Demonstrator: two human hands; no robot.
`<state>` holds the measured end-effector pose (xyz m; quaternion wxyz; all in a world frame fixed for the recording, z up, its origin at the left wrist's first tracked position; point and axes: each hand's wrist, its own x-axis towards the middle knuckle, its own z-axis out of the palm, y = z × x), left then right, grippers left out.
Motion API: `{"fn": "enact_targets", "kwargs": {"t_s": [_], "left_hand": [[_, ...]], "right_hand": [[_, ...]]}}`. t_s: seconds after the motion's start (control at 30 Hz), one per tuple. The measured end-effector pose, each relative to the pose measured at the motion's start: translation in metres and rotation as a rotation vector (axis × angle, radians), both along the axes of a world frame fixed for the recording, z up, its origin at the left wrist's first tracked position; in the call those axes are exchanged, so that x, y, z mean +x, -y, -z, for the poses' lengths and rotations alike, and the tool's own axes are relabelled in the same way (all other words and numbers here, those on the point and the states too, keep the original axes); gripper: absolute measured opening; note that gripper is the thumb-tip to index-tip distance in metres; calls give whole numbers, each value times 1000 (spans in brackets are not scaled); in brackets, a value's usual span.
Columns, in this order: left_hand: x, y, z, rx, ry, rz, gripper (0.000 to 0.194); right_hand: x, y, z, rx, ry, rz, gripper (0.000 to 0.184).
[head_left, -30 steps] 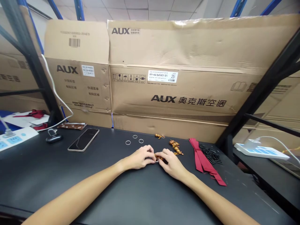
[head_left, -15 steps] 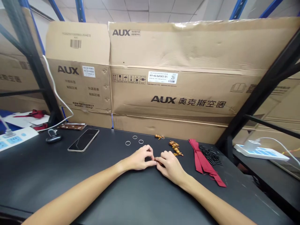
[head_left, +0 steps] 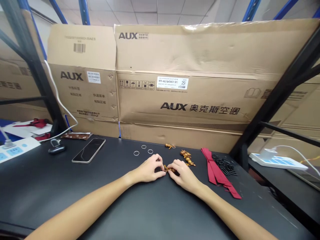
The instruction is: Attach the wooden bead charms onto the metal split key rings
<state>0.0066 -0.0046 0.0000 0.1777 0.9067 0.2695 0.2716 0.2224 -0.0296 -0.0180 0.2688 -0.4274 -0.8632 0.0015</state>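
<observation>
Low over the middle of the black table, my left hand (head_left: 151, 168) has its thumb and fingertips closed on one end of a small brown wooden charm with a golden cord (head_left: 166, 169). From the other side, my right hand (head_left: 183, 175) pinches the same charm, its fingers covering most of the body. Just beyond my right hand lie more wooden charms, a carved brown one (head_left: 185, 153) and a gourd-shaped one (head_left: 189, 160). Another small charm (head_left: 170, 146) rests by the cardboard. Beyond my left hand are three metal split rings (head_left: 136, 153).
To the right lie red ribbon strips (head_left: 220, 176) and a pile of black clasps (head_left: 224, 165). A phone (head_left: 89, 151) and a black earphone case (head_left: 56, 148) lie at the left. Cardboard panels (head_left: 180, 100) stand along the back, with black metal posts (head_left: 250, 140) at the sides.
My fingertips have drawn slightly apart, and the golden cord between them now shows more. Both hands keep hold of the charm. The view has shifted a little.
</observation>
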Motion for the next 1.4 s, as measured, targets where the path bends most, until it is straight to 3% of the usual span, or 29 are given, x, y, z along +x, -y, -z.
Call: {"fn": "enact_targets", "kwargs": {"t_s": [0.2,0.43,0.77,1.0,1.3,1.4], "left_hand": [[1,4,-2,98,-33,-7,11],[1,3,-4,103,-50,43,12],[1,4,-2,105,-45,-15,10],[1,3,-3,103,-56,18,15],[0,5,-2,104,-52,-22,12],[1,5,-1,152,-66,-72,10]], "right_hand": [[-8,7,1,-9,-12,-27,9],[-2,-2,2,8,-7,100,9],[-5,5,0,-45,-67,-72,14],[0,-3,2,-1,-61,107,13],[1,-3,3,-50,-103,52,16],[3,-5,4,5,-133,77,17]]}}
